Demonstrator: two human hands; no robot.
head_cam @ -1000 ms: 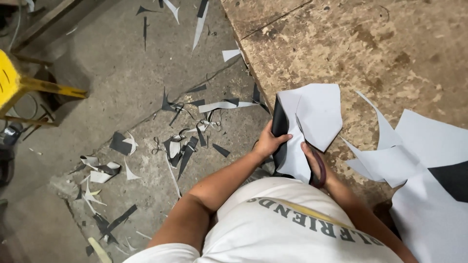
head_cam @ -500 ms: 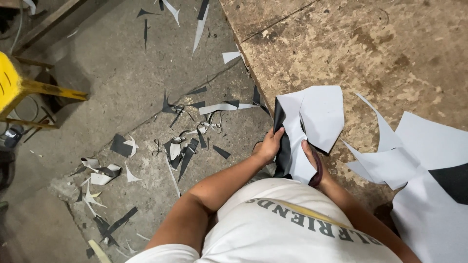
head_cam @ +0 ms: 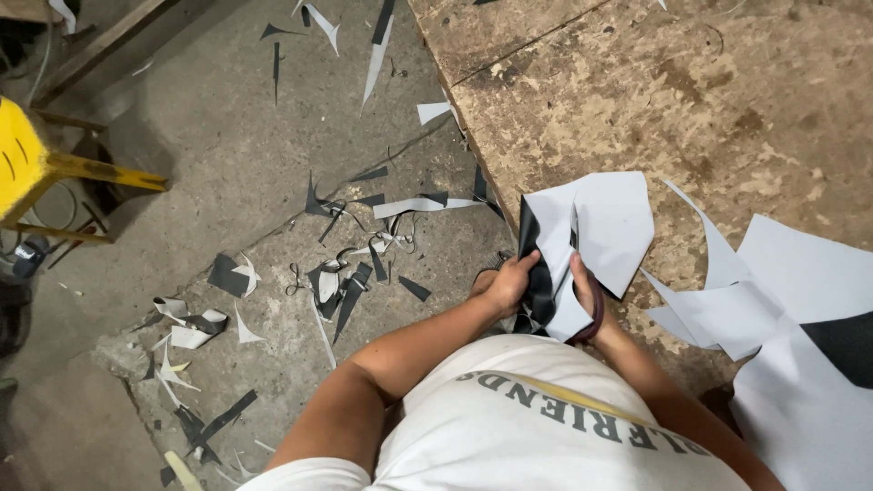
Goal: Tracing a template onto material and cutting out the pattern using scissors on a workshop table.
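My left hand [head_cam: 511,284] grips the lower left of a folded sheet [head_cam: 596,223], white on one side and black on the other, at the edge of a worn wooden table [head_cam: 691,100]. My right hand [head_cam: 582,293] holds the same sheet just to the right, with a dark loop of scissors handle [head_cam: 596,314] around it; the blades are hidden behind the sheet. More white and black sheet material [head_cam: 800,300] lies on the table to the right.
Many black and white offcuts [head_cam: 350,282] litter the concrete floor [head_cam: 209,155] left of the table. A yellow stool [head_cam: 36,168] stands at the far left. A long white strip [head_cam: 423,205] lies near the table's edge.
The sheet has shifted slightly up and left in my hands, and my left hand has closed further over its black lower edge.
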